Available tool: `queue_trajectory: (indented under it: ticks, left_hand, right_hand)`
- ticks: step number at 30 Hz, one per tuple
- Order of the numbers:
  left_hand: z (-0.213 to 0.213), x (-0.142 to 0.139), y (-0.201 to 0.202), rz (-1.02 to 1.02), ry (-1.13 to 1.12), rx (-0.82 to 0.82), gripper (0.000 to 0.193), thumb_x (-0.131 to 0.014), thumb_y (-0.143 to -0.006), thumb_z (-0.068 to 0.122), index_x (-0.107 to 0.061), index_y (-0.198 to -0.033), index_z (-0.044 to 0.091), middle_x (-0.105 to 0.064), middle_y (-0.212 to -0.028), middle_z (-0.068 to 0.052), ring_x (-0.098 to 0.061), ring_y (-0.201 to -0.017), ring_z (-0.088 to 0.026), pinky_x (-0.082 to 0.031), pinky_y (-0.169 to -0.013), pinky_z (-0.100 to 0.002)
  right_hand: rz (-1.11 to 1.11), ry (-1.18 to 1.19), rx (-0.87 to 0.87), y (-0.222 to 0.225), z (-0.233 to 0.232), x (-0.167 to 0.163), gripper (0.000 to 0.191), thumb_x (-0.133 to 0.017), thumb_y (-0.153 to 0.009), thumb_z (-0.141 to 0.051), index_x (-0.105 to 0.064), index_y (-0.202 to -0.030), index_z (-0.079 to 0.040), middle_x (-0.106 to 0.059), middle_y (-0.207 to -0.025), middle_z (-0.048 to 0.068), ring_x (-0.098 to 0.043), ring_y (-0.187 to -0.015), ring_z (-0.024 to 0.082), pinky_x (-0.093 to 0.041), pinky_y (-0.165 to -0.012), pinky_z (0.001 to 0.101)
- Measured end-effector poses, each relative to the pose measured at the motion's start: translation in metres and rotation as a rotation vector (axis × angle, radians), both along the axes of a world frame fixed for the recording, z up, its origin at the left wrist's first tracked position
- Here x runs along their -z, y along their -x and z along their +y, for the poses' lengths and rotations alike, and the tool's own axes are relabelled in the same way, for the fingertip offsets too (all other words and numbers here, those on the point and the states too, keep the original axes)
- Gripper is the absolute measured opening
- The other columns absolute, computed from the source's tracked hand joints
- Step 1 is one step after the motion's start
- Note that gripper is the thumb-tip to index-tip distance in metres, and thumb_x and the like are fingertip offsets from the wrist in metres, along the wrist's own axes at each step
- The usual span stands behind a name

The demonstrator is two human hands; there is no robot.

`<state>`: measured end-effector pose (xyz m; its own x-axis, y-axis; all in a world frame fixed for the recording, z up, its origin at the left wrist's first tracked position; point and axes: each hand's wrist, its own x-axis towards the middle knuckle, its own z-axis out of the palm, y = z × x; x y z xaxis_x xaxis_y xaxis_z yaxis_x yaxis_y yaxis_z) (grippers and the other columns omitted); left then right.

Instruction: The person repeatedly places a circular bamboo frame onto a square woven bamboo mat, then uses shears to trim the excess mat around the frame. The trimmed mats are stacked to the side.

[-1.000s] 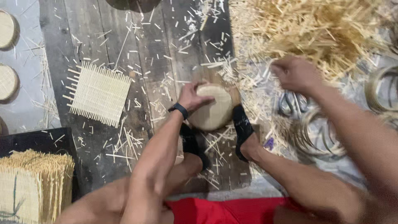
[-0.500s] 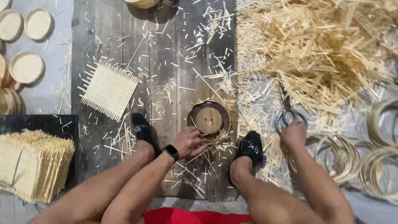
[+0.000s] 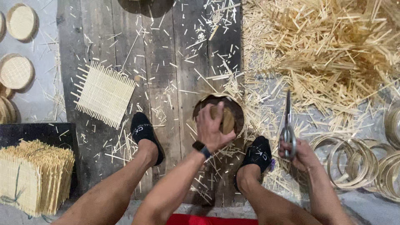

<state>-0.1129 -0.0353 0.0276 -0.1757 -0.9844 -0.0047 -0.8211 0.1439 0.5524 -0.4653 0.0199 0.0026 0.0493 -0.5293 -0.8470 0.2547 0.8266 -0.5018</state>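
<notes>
My left hand (image 3: 211,127) presses down on a wooden block (image 3: 227,120) that sits inside a round dark mould (image 3: 238,111) on the plank floor, between my two feet in black socks. My right hand (image 3: 301,153) is closed around the handles of a pair of metal scissors (image 3: 287,125), whose blades point away from me over the bamboo scraps. A black watch is on my left wrist.
A square woven bamboo mat (image 3: 105,93) lies to the left on the wooden boards (image 3: 166,62). A stack of woven mats (image 3: 31,177) sits at lower left, round woven trays (image 3: 16,71) at far left. A heap of bamboo strips (image 3: 325,46) fills the upper right; bamboo rings (image 3: 358,162) lie at right.
My right hand has picked up the scissors from the scraps. My left hand has moved from beside the mould onto the block inside it.
</notes>
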Motion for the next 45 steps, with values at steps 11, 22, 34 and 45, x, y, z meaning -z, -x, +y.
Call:
queue_trajectory:
  ticks: [11, 22, 34, 45]
  left_hand:
    - [0.015, -0.011, 0.004, -0.122, -0.164, -0.083, 0.101, -0.087, -0.069, 0.044, -0.039, -0.152, 0.012, -0.029, -0.150, -0.032, -0.027, -0.139, -0.050, -0.020, -0.115, -0.065]
    - [0.022, 0.003, 0.011, 0.050, 0.006, -0.165, 0.106, -0.090, -0.062, 0.046, -0.042, -0.151, 0.016, -0.032, -0.152, -0.031, -0.029, -0.137, -0.051, -0.025, -0.113, -0.063]
    - [0.020, 0.006, 0.012, 0.063, 0.046, -0.050, 0.091, -0.088, -0.064, 0.038, -0.054, -0.144, 0.015, -0.040, -0.150, -0.025, -0.036, -0.136, -0.047, -0.029, -0.116, -0.060]
    - [0.004, 0.007, -0.011, 0.067, -0.073, 0.282, 0.094, -0.093, -0.057, 0.033, -0.057, -0.144, 0.021, -0.039, -0.156, -0.020, -0.035, -0.142, -0.043, -0.026, -0.121, -0.057]
  right_hand:
    - [0.407, 0.339, -0.181, -0.149, -0.002, -0.070, 0.034, -0.079, -0.081, -0.033, -0.070, -0.102, -0.007, -0.069, -0.067, 0.005, -0.062, -0.047, 0.008, -0.052, -0.040, 0.0249]
    - [1.082, 0.654, -0.921, -0.090, -0.024, -0.045, 0.064, -0.073, -0.084, -0.061, -0.071, -0.103, 0.001, -0.065, -0.085, 0.016, -0.063, -0.077, 0.031, -0.055, -0.065, 0.0505]
    - [1.307, 0.553, -1.182, -0.071, -0.054, -0.015, 0.059, -0.062, -0.091, -0.062, -0.068, -0.100, -0.004, -0.064, -0.090, 0.016, -0.066, -0.079, 0.030, -0.057, -0.069, 0.0451]
    - [1.413, 0.691, -1.238, -0.062, -0.073, 0.004, 0.066, -0.063, -0.085, -0.068, -0.064, -0.100, -0.004, -0.059, -0.086, 0.014, -0.060, -0.077, 0.025, -0.054, -0.070, 0.0442]
